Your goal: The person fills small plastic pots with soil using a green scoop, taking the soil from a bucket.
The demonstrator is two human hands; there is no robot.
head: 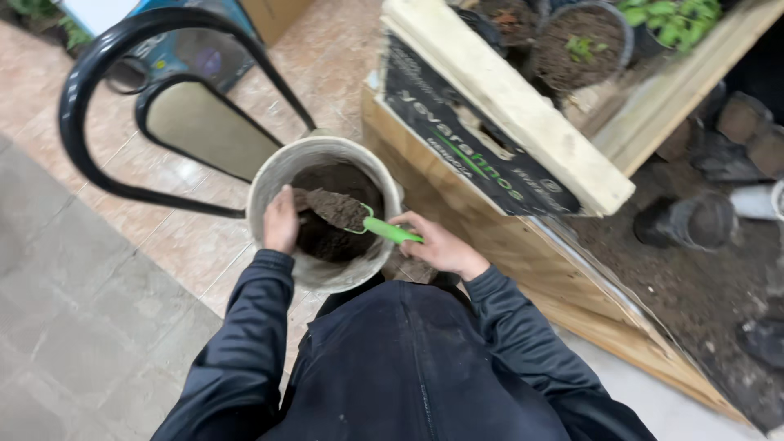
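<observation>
Seen from above, over dark jacket sleeves. Right hand (441, 245) wrapped around the green handle of a small trowel (371, 222), fingers closed tight on it, thumb on top. Trowel blade heaped with a mound of brown soil (333, 208), held just above the dark soil inside a pale round bucket (269, 175). Left hand (281, 222) resting on the near left rim of the bucket, fingers curled over the edge and dipping inside, gripping the rim; fingertips hidden by the bucket wall. Bucket standing on the tiled floor (98, 310), between the two arms and right in front of the body.

Just behind the bucket, to the left, a chair (122, 82) with a curved black metal frame and a beige seat. To the right, touching or nearly touching the bucket, a tall wooden planter box (506, 245) with a dark printed sheet (457, 139) fixed along its side and a pale wooden plank (506, 98) laid across its upper edge. Inside the box, loose dark soil, a toppled black pot (682, 222), and further back several round pots, one with a small green seedling (581, 47). Leafy green plant (674, 20) at the top right corner.
</observation>
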